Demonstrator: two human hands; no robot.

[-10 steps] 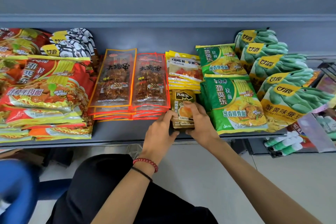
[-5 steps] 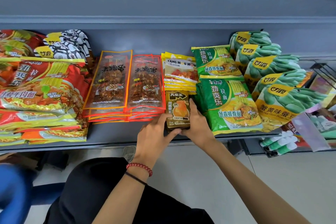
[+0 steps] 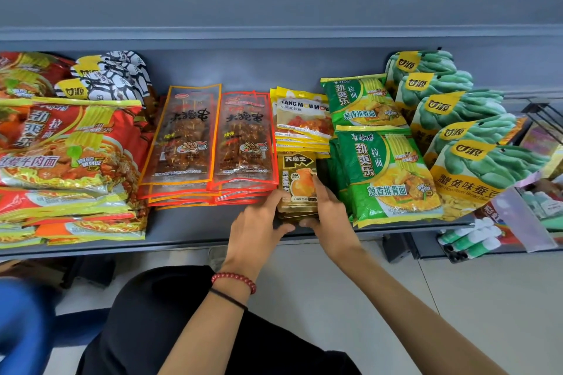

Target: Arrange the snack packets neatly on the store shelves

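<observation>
Head view, and honestly this is a fiddly bit. The stack of small gold-brown foil snack packets [image 3: 297, 186] sits at the front of the grey metal shelf [image 3: 189, 222], in the slot between the clear red-bordered skewer packets [image 3: 243, 137] and the big green noodle bags [image 3: 387, 173]. Left hand [image 3: 256, 222] has its thumb up the stack's left edge and its fingers curled at the front corner. Right hand [image 3: 330, 210] pinches the right side, forefinger laid on top, thumb at the front edge.

If it were me, I'd squeeze the sides square and tap the front edges level. Then I'd slide the lot straight back till it meets the yellow candy packets [image 3: 301, 119], without letting the top one skid.

Counting:
- one gold stack, several deep, can't tell how many
- two skewer piles
- two green noodle piles
- five green-and-yellow pouches [image 3: 475, 167] in a row
</observation>
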